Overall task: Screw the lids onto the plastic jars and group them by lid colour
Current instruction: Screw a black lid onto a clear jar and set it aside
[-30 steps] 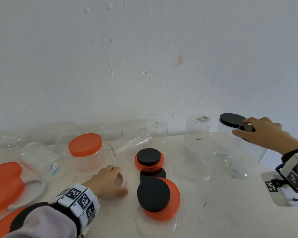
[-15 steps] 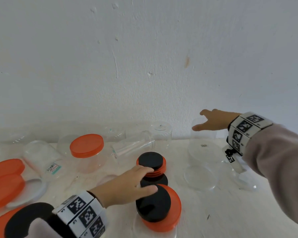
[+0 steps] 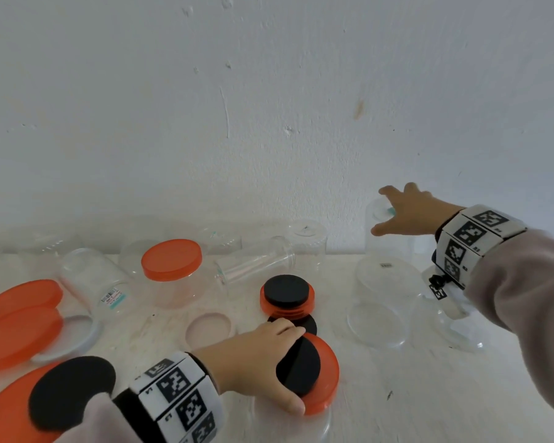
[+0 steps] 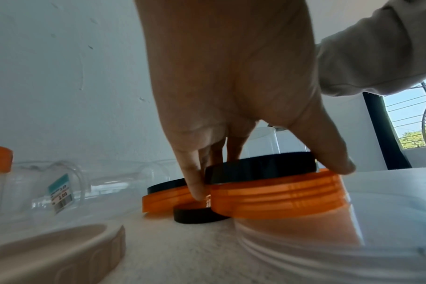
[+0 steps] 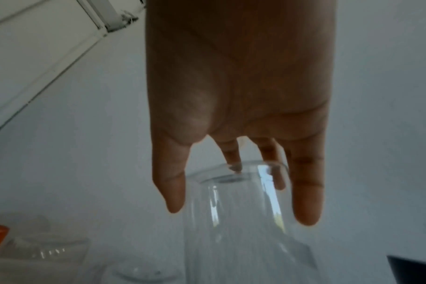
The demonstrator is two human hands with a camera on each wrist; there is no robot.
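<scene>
Reaching further than half a second ago, the right hand (image 3: 410, 212) now spreads its straight fingers over the top of an upturned clear jar (image 3: 386, 238) at the far right of the tabletop (image 3: 397, 394), by the wall; earlier it only neared that jar. The left hand (image 3: 256, 362) has slid from the small lids onto the black lid (image 3: 301, 367) that lies on a big orange lid (image 3: 328, 375) near the front edge, and now clasps it. Only the left wrist view shows how: thumb (image 4: 328, 153) and fingers (image 4: 195, 178) curl against the black lid's rim (image 4: 260, 170). Only the right wrist view shows the right fingertips (image 5: 306, 203) hanging down around the jar's (image 5: 243, 211) rim, not closed on it. Between the hands, a second black-on-orange lid pair (image 3: 287, 297) sits mid-table.
</scene>
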